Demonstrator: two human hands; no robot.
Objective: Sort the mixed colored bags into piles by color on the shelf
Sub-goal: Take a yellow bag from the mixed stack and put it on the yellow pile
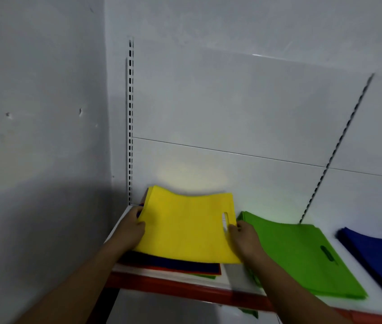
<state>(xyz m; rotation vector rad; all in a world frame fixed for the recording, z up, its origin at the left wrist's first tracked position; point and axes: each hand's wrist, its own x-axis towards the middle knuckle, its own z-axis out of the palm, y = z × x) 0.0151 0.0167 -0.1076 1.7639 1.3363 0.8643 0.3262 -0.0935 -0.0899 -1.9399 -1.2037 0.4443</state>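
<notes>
Gripping yellow bag (185, 228) edges, both hands

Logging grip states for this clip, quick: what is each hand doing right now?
Left hand: grips the left edge of the yellow bag.
Right hand: pinches the right edge of the same bag.

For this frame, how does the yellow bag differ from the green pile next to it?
The yellow bag is gripped at its side edges by the left hand and right hand; the green pile lies ungripped on the shelf. The yellow bag tops a mixed stack showing dark blue, red and green edges; the green pile shows only green. The yellow bag's far edge waves upward; the green pile lies flat. Both have cut-out handle slots.
</notes>
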